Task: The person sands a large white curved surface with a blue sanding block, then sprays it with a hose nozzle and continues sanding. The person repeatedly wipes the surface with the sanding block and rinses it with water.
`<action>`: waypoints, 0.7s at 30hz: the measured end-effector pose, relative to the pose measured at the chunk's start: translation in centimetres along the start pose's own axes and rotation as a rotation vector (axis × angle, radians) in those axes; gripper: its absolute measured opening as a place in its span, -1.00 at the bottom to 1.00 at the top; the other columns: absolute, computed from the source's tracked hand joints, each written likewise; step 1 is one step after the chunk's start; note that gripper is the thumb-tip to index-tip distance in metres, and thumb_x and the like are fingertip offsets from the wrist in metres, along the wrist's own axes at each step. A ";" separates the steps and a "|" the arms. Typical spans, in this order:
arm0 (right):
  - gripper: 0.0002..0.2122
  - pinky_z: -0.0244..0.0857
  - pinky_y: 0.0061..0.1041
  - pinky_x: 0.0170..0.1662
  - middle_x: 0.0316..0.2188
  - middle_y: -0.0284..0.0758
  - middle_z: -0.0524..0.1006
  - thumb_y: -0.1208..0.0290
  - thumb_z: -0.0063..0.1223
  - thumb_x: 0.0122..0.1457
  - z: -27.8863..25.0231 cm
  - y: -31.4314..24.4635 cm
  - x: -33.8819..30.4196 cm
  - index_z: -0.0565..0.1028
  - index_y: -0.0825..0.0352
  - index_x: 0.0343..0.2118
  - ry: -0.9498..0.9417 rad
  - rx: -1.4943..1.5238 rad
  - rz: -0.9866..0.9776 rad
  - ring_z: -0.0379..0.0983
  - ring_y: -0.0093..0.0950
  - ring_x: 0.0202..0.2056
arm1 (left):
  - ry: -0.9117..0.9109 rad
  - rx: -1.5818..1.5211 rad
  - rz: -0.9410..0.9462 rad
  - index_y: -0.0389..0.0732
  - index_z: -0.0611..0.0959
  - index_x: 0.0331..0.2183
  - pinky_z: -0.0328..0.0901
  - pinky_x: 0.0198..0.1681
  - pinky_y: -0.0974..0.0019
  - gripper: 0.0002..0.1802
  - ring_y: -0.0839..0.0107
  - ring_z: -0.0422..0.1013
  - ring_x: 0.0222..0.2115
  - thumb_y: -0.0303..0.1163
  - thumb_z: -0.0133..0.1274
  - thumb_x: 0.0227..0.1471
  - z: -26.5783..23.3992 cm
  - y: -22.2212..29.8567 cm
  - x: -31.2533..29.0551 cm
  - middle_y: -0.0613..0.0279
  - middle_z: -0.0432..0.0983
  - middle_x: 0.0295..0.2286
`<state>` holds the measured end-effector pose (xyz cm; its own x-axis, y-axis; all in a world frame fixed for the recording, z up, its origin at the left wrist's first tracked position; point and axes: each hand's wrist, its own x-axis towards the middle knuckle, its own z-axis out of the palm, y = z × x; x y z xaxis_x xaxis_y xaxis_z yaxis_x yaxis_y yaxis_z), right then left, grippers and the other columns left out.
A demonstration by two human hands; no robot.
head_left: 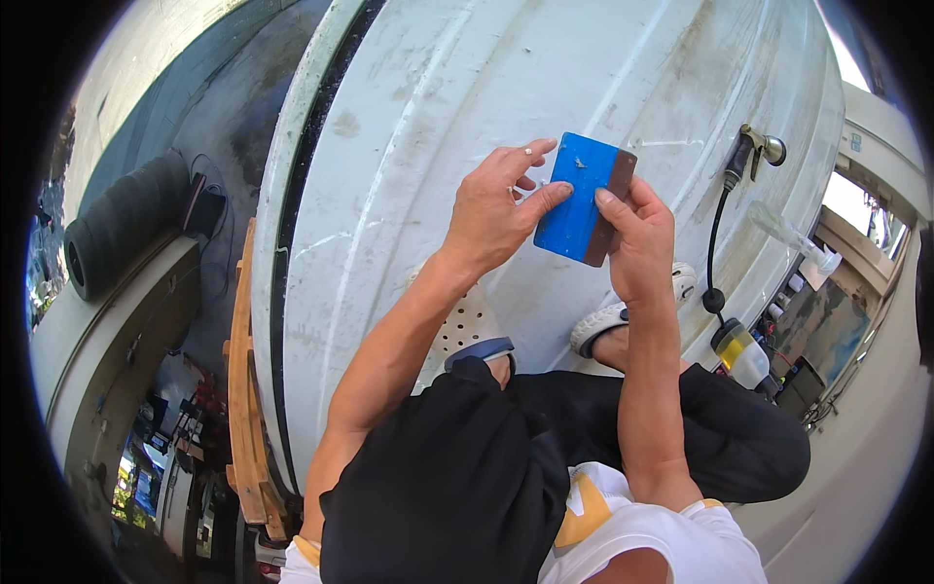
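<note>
A blue squeegee (574,219) with a brown edging strip along its right side is held up, tilted, in front of me. My right hand (637,229) grips it at the brown side, thumb on the face and fingers curled behind. Small pale bits of debris cling to its upper face. My left hand (496,204) is at the squeegee's left edge; its thumb rests on the blue face. The left fingers are apart, with a small white speck on one fingertip, and do not wrap round the squeegee.
Under me is a dirty white ribbed panel (379,243), with my pale clogs (467,326) on it. To the right lie a hose nozzle (754,156), a clear spray bottle (788,234) and a bottle with yellow liquid (744,355). Beyond the left edge are a wooden ladder (251,389) and tires (126,224).
</note>
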<state>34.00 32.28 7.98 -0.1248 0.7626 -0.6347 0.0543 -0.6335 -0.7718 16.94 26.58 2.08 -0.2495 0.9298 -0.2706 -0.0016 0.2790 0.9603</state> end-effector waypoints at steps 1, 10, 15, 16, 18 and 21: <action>-0.67 0.53 -0.49 -0.04 -0.12 -0.27 0.67 0.51 0.16 0.34 0.3 0.1 0.0 0.51 0.49 0.12 -0.014 -0.012 -0.014 0.60 -0.57 -0.15 | 0.013 0.012 0.051 -0.17 0.72 0.07 0.47 -0.28 0.38 -0.52 0.42 0.57 -0.35 -0.28 0.38 0.13 -0.2 0.1 0.2 0.16 0.66 -0.20; -0.69 0.49 -0.54 -0.07 -0.14 -0.33 0.67 0.49 0.16 0.35 2.3 0.1 -0.7 0.54 0.45 0.11 -0.090 -0.114 -0.100 0.56 -0.64 -0.17 | 0.140 -0.027 0.061 -0.16 0.80 -0.16 0.48 -0.32 0.33 -0.71 0.38 0.57 -0.41 -0.34 0.40 0.05 -0.6 0.8 1.3 0.18 0.68 -0.26; -0.69 0.49 -0.54 -0.09 -0.18 -0.34 0.67 0.48 0.18 0.33 3.4 0.0 -1.1 0.56 0.46 0.09 -0.122 -0.182 -0.082 0.55 -0.63 -0.19 | 0.161 -0.099 0.077 -0.25 0.80 -0.27 0.44 -0.32 0.40 -0.87 0.48 0.54 -0.43 -0.51 0.35 0.08 -1.7 -0.9 1.5 0.21 0.68 -0.36; -0.69 0.48 -0.54 -0.12 -0.19 -0.34 0.67 0.48 0.16 0.32 3.7 -0.1 -1.2 0.55 0.46 0.09 -0.117 -0.168 -0.080 0.55 -0.63 -0.20 | 0.139 -0.065 0.041 -0.29 0.78 -0.24 0.46 -0.20 0.42 -0.88 0.53 0.56 -0.33 -0.49 0.34 0.15 -2.1 -0.9 1.4 0.26 0.69 -0.35; -0.71 0.48 -0.54 -0.15 -0.21 -0.35 0.66 0.48 0.15 0.32 3.6 -0.1 -1.2 0.56 0.46 0.06 -0.130 -0.151 -0.065 0.54 -0.64 -0.23 | 0.156 0.092 0.077 -0.28 0.77 -0.22 0.47 -0.19 0.39 -0.88 0.52 0.56 -0.33 -0.47 0.30 0.20 -2.5 -0.5 1.5 0.26 0.70 -0.35; -0.73 0.48 -0.54 -0.18 -0.24 -0.37 0.65 0.48 0.13 0.32 3.2 0.0 -1.0 0.56 0.46 0.02 -0.141 -0.159 -0.087 0.53 -0.64 -0.26 | 0.165 0.224 0.254 -0.27 0.74 -0.24 0.45 -0.35 0.39 -0.89 0.45 0.57 -0.44 -0.49 0.29 0.16 -2.5 -0.3 1.8 0.22 0.68 -0.37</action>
<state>30.92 31.08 8.73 -0.2725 0.7803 -0.5629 0.1916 -0.5293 -0.8265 14.07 27.54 1.52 -0.3671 0.9302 0.0063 0.2876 0.1071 0.9518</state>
